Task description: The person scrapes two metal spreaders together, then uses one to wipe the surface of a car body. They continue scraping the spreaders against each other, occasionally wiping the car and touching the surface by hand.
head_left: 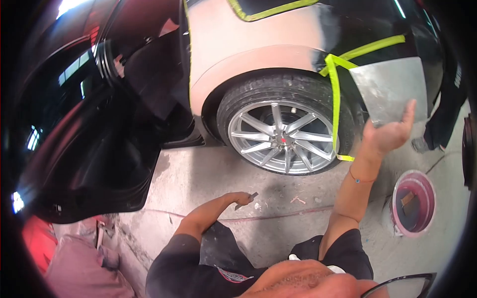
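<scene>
My right hand (390, 135) grips the lower edge of a flat grey sheet (392, 89), which is raised in front of the dark rear bumper. Low over the floor, my left hand (243, 198) is closed on a thin, dark flat blade (255, 194), most of it hidden by the fingers. Between and beyond my hands is a silver-spoked car wheel (283, 139). Strips of yellow-green masking tape (335, 104) hang over the tyre and run across the bumper. The fender (253, 37) above the wheel is a matte pinkish beige with a grey patch at its edge.
An open black car door (99, 164) stands at the left. A pink bucket (430, 201) with dark liquid and a brown block sits on the concrete at the right. A cable (278, 215) crosses the floor. Other people's clothing shows at lower left and far right.
</scene>
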Action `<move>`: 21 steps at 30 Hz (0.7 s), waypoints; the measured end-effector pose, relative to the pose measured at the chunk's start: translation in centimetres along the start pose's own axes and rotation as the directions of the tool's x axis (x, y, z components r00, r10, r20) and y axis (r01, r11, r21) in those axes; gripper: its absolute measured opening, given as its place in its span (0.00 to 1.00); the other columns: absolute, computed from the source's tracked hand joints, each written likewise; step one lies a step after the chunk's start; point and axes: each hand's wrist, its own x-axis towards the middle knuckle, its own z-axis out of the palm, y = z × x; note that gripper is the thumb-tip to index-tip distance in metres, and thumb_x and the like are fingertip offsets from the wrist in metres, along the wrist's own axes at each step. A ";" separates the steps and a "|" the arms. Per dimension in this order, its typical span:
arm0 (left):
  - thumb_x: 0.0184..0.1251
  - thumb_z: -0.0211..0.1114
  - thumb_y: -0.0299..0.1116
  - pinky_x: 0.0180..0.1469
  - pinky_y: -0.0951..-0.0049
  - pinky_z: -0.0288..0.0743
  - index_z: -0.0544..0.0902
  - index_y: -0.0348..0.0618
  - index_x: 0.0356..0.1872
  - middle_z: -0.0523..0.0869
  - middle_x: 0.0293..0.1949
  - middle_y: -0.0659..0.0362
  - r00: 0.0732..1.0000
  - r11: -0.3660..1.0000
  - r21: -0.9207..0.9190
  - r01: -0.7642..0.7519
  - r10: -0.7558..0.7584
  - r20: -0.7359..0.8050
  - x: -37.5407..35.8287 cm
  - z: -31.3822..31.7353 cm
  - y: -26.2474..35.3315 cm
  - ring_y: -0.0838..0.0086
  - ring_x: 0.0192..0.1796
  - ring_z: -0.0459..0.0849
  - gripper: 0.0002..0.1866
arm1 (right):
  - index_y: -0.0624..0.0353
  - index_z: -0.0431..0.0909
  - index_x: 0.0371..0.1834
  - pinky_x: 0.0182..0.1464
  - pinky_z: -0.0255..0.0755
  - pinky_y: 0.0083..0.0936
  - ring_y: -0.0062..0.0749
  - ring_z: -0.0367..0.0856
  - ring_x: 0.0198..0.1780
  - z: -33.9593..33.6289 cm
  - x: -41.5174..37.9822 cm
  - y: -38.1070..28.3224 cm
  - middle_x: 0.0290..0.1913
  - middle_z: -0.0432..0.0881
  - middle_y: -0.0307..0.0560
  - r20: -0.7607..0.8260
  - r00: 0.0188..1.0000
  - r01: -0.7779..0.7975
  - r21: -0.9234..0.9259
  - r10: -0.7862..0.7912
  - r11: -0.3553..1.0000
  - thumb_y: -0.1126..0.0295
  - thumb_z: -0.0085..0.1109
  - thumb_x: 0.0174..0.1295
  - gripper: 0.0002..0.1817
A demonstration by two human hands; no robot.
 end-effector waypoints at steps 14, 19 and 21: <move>0.76 0.45 0.49 0.59 0.54 0.70 0.77 0.38 0.56 0.83 0.52 0.41 1.000 0.984 -0.175 -0.018 0.016 -0.011 -2.9 -2.3 5.8 0.47 0.56 0.80 0.26 | 0.66 0.75 0.58 0.60 0.72 0.37 0.39 0.79 0.56 3.9 -6.6 0.2 0.57 0.79 0.48 0.105 0.941 -0.330 0.057 0.323 0.942 0.60 0.52 0.71 0.21; 0.75 0.45 0.49 0.56 0.55 0.71 0.78 0.38 0.53 0.84 0.48 0.42 0.995 0.989 -0.143 -0.039 0.026 -0.093 -1.4 -0.7 2.1 0.49 0.53 0.81 0.25 | 0.68 0.74 0.59 0.60 0.73 0.36 0.39 0.80 0.56 4.4 -8.3 1.1 0.57 0.79 0.50 0.147 0.943 -0.300 -0.010 0.298 0.954 0.60 0.52 0.71 0.23; 0.75 0.44 0.49 0.56 0.55 0.71 0.78 0.38 0.53 0.84 0.48 0.42 0.996 0.990 -0.135 -0.037 0.025 -0.089 -1.4 -0.6 1.3 0.49 0.52 0.81 0.25 | 0.69 0.74 0.59 0.60 0.74 0.36 0.39 0.80 0.56 4.5 -8.5 1.3 0.57 0.79 0.50 0.176 0.941 -0.292 -0.014 0.290 0.956 0.60 0.52 0.71 0.23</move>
